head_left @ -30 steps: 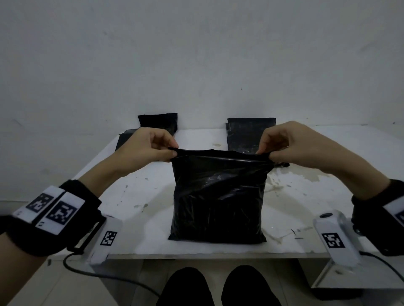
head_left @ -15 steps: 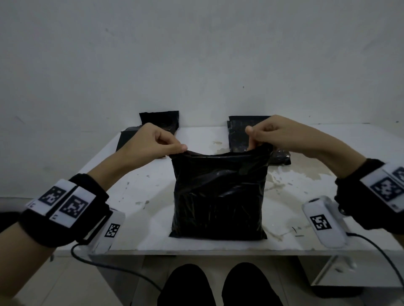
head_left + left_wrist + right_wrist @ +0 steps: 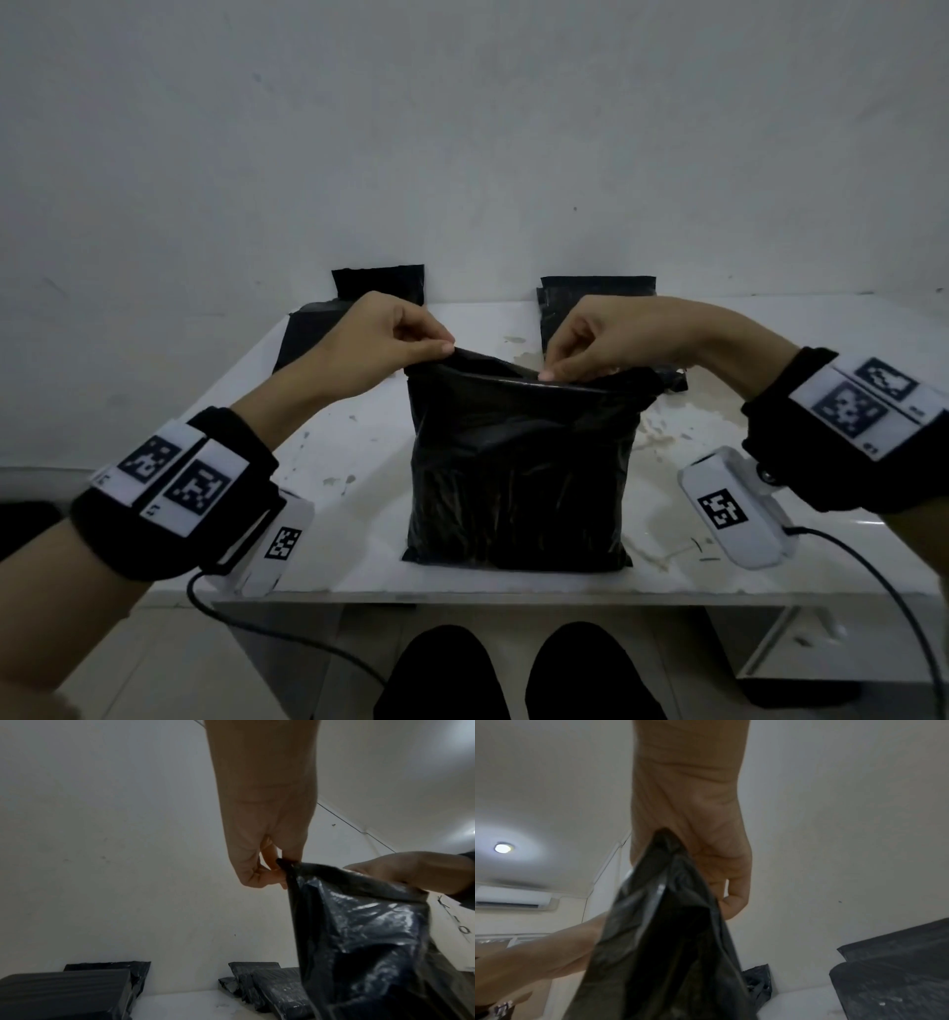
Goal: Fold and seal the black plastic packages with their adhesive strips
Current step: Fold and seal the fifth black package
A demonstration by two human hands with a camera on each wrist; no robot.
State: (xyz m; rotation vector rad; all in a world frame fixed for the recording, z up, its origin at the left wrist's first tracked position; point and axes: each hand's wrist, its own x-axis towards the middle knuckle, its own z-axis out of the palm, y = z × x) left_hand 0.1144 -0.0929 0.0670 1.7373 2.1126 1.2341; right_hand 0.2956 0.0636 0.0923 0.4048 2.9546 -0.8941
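A stained white table (image 3: 359, 452) stands against a bare white wall. A black plastic package (image 3: 518, 462) stands upright on it. The left hand (image 3: 380, 344) pinches its top left corner; the right hand (image 3: 606, 334) pinches the top edge. No writing is legible.

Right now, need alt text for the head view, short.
Two hands pinch the top edge of an upright black plastic package on a stained white table: left hand at its left corner, right hand nearer the middle. More black packages lean against the wall behind.
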